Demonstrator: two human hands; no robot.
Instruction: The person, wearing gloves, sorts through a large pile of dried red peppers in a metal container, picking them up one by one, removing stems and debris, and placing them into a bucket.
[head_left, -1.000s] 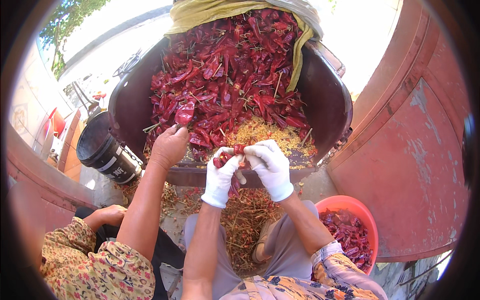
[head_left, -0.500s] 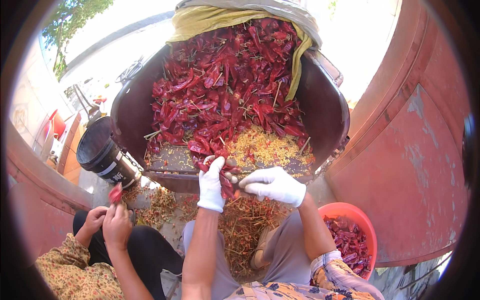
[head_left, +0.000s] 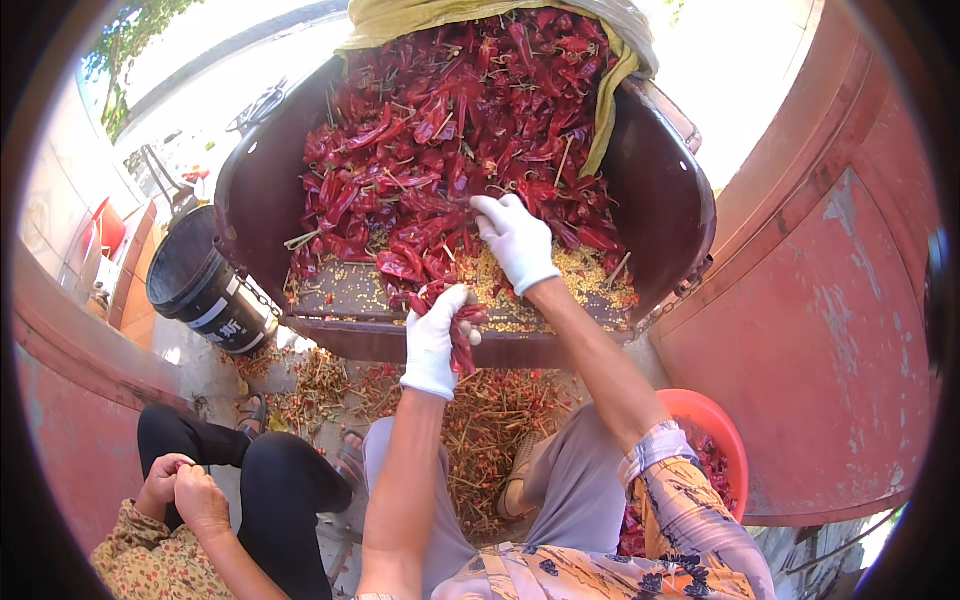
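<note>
Grips red peppers [head_left: 463, 352] in the gloved left hand [head_left: 432, 338] at the near edge of the cart [head_left: 345, 340], reaches with the gloved right hand [head_left: 516, 243] to the pile [head_left: 430, 130] farther in, impossible to tell whether pinching any, with yellow seeds [head_left: 582, 280] toward the near right corner and a black bucket [head_left: 208, 285] beside the near left one.

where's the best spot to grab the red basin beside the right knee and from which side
Probably the rim of the red basin, on its outer arc, coming from the right: there the curved edge shows bare beside the dried red chillies, while the patterned right sleeve crosses over its left part.
</note>
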